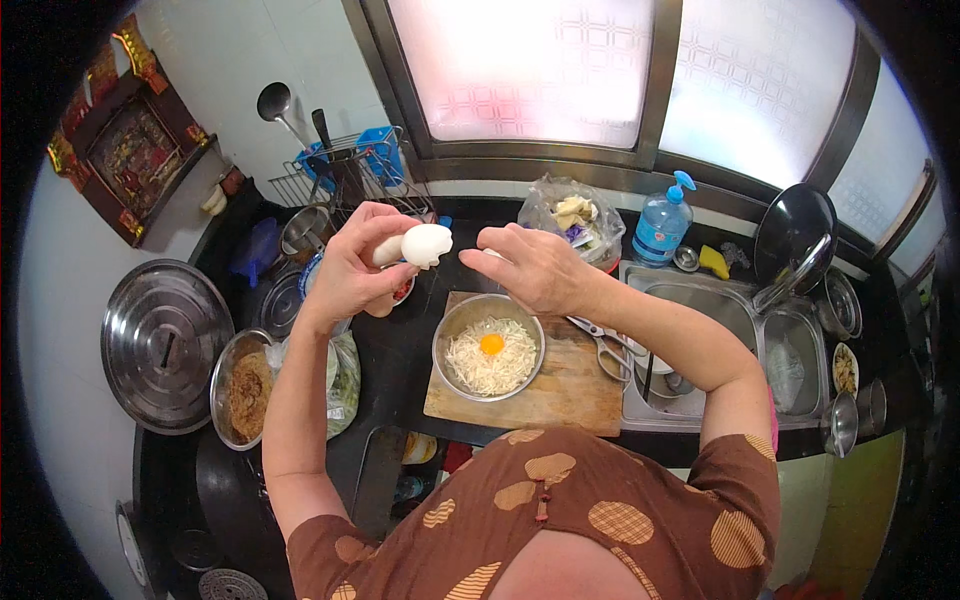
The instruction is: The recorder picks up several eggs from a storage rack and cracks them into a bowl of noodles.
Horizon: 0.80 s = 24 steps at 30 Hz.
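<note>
My left hand grips white eggshell, whose broken edge is jagged, raised above the counter's back left. My right hand hovers to the right of the shell, fingers curled. A small pale spot shows between them, and I cannot tell whether it is a bit of shell. Below both hands a steel bowl stands on a wooden cutting board. Pale shreds fill its bottom, with a raw egg yolk lying on top. Scissors rest on the board's right side, partly under my right forearm.
At right is a steel sink with a blue pump bottle behind it. A plastic bag stands near the window. Left of me are a bowl of brown food, bagged greens, a steel lid and a utensil rack.
</note>
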Tool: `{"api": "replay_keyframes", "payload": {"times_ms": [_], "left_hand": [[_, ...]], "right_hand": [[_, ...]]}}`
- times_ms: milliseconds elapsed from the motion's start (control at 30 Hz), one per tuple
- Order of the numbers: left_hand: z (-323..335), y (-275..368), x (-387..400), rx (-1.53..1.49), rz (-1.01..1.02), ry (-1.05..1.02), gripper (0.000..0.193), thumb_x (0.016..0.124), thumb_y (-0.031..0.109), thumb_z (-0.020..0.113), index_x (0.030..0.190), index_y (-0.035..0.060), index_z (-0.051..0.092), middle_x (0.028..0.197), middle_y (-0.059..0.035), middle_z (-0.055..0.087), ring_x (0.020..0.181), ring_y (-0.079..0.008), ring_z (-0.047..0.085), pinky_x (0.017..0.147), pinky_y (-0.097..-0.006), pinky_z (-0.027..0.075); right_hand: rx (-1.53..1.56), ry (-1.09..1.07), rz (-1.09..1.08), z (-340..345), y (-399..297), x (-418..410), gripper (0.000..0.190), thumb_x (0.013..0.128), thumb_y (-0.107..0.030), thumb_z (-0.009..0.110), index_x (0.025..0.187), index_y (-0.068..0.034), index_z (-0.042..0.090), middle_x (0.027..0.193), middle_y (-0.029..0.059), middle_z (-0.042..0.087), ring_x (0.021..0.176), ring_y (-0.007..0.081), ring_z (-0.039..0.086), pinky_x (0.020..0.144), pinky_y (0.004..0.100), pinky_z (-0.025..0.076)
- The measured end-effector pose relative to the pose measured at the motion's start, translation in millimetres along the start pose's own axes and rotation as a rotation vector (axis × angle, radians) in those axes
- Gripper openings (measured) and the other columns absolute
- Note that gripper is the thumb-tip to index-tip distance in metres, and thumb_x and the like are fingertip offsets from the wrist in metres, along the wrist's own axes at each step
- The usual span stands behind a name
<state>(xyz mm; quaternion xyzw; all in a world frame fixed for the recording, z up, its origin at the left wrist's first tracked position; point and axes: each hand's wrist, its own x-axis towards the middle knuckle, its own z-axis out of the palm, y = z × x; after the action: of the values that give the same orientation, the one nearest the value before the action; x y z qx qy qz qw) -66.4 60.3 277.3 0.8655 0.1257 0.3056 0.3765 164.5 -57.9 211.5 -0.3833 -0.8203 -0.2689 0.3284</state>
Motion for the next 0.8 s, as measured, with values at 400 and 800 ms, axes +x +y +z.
{"api": "replay_keyframes", "payload": {"times_ms": [400, 800], "left_hand": [[0.4, 9.0, 0.0, -0.02, 0.022, -0.009, 0.044, 0.066, 0.008, 0.076, 0.109, 0.0032, 0.064, 0.112, -0.0066, 0.051, 0.103, -0.0154, 0.052, 0.089, -0.0279, 0.042], [11.4, -5.6, -16.9, -0.201, 0.021, 0.031, 0.042, 0.068, 0.004, 0.075, 0.109, 0.0013, 0.065, 0.111, -0.0073, 0.054, 0.101, -0.0148, 0.054, 0.085, -0.0266, 0.045]], "right_hand": [[0.053, -0.01, 0.062, 9.5, 5.6, -15.1, 0.041, 0.075, -0.008, 0.06, 0.115, -0.004, 0.052, 0.102, 0.012, 0.053, 0.086, 0.0236, 0.056, 0.064, 0.0321, 0.051], [0.518, 0.103, 0.48, 23.8, 15.0, -26.9, 0.055, 0.072, 0.007, 0.044, 0.126, -0.001, 0.044, 0.103, 0.0155, 0.052, 0.081, 0.024, 0.059, 0.067, 0.0309, 0.05]]}}
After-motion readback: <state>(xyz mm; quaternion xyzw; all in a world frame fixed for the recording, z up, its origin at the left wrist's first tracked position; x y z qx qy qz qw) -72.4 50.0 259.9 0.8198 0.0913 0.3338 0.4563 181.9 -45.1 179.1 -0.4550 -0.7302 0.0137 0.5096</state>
